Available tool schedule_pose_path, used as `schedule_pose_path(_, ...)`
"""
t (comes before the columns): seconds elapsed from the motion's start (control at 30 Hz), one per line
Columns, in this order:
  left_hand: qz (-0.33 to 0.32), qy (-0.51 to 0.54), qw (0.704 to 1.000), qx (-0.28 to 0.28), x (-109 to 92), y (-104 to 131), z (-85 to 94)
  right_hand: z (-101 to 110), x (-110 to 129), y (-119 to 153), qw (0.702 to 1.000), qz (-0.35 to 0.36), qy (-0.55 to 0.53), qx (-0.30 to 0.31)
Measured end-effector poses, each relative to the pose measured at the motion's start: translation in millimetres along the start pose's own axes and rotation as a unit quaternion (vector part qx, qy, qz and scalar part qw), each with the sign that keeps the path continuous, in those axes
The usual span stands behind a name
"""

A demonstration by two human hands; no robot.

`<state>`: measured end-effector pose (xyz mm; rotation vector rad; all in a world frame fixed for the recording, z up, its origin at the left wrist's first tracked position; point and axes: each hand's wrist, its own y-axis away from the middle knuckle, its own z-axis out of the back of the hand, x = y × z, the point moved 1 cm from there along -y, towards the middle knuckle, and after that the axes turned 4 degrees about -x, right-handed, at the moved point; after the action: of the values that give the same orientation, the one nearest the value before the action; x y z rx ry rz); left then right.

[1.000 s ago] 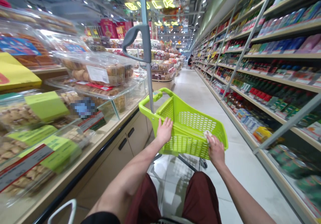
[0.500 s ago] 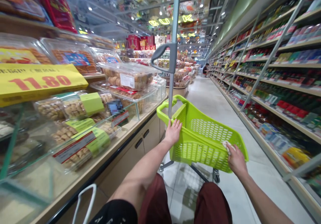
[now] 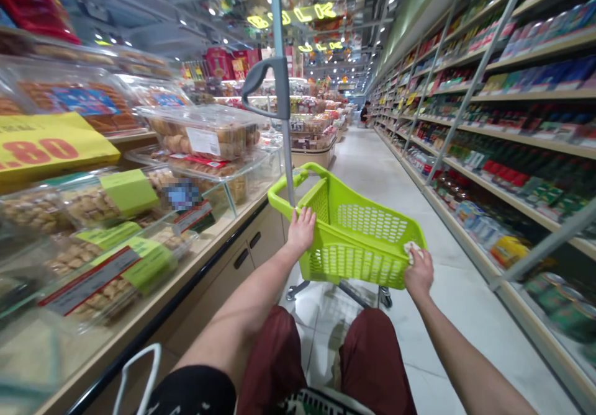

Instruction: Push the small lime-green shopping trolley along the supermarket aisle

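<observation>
A lime-green plastic shopping cart [image 3: 354, 260] with perforated sides stands on wheels in front of my knees. My left hand [image 3: 302, 229] grips its near rim, close to the grey pole [image 3: 287, 148] that rises from the handle end. At the cart's right end, my right hand [image 3: 419, 271] presses a crumpled white cloth [image 3: 411, 250] with a small pattern against the top rim at the corner. Most of the cloth is hidden under the fingers. A grey hook-shaped handle [image 3: 265, 86] is fixed on the pole.
On the left runs a glass-edged counter [image 3: 237, 216] with packaged snacks and a yellow price sign [image 3: 51, 148]. Stocked shelves [image 3: 516, 148] line the right side. The tiled aisle [image 3: 354, 148] stretches ahead, with a person [image 3: 364, 112] far down it.
My right hand has slid with the cloth along the rim toward the cart's right-end corner. My left hand keeps its place. The whole scene has shifted left in view.
</observation>
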<state>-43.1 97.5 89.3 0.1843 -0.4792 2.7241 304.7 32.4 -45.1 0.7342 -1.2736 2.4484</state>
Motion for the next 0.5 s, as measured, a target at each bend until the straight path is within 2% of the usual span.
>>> schedule_pose_path(0.2,0.003,0.000,1.000,-0.006,-1.4,-1.1,-0.3,-0.2,-6.9,-5.5,0.999,0.013,0.031,0.023)
schedule_pose_path(0.3,0.012,-0.007,1.000,0.004,-3.8,-0.2,2.0,-8.0,-4.8,-8.7,1.000,0.003,0.013,-0.005)
schedule_pose_path(0.4,0.016,-0.008,1.000,0.008,-6.1,0.0,2.6,-25.2,20.8,-6.2,0.999,0.032,-0.005,-0.007)
schedule_pose_path(0.5,0.014,-0.009,1.000,-0.004,-7.0,-0.2,0.8,-47.3,67.9,3.8,0.992,0.104,-0.056,0.037)
